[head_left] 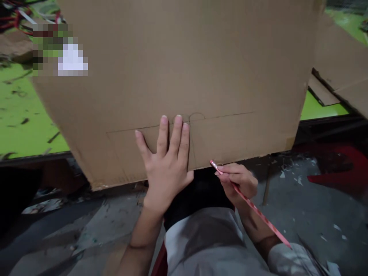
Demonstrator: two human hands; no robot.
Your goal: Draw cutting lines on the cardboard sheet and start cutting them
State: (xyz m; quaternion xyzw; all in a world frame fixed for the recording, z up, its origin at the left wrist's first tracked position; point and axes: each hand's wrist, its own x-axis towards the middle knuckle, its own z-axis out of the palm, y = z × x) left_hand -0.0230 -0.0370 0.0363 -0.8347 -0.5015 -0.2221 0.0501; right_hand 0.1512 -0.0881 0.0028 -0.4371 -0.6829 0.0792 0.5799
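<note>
A large sheet of brown cardboard [230, 76] stretches in front of me, its near edge at my lap. Pencil-like lines are drawn on it: a long slanting line, small curves near its middle and faint lines running toward the near edge. My left hand [168, 157] lies flat on the cardboard with fingers spread, covering part of the drawing. Just past the near edge, my right hand [238, 182] pinches a long, thin pink strip [260, 214] with darker red marks. The strip's shiny upper end is by the cardboard edge, and its other end trails over my forearm.
A bright green table [17, 115] shows at the left, with scraps on it and a cluttered pile [17, 17] behind. More cardboard [342, 57] lies at the right. A red plastic piece [342, 168] stands below right, above a floor [316, 226] littered with paper bits.
</note>
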